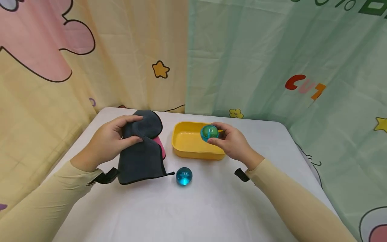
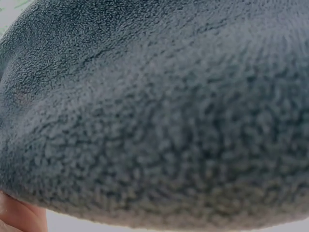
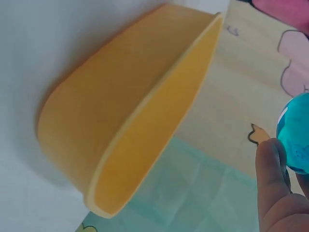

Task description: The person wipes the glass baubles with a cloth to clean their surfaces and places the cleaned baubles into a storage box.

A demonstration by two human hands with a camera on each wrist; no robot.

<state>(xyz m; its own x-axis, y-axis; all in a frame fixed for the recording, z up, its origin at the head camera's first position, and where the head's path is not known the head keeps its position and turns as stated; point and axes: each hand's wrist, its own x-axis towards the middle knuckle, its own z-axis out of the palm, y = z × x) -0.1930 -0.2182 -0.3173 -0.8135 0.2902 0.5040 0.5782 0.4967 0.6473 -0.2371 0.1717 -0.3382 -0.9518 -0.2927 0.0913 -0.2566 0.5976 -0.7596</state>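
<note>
Printed curtains [image 1: 242, 60] hang behind a white-covered counter [image 1: 211, 201]. At the counter's left, the dark grey fabric piece [image 1: 140, 163] lies beside the yellow tub [image 1: 196, 155], which sits upright near the middle. The left hand [image 1: 110, 143] grips the fabric, thumb in front; its wrist view is mostly blurred cloth, so how the hidden fingers lie is hard to say. The right hand [image 1: 234, 141] pinches a blue-green ball [image 1: 209, 131] near the tub's right end, apart from its rim in the right wrist view. A loose blue ball [image 1: 184, 176] rests in front of the tub, near the fabric's corner. Smooth and round, the held ball would likely slip under a loose pinch: keep thumb and fingers opposed, move slowly, and avoid dragging the fabric's corner into the loose one.
</note>
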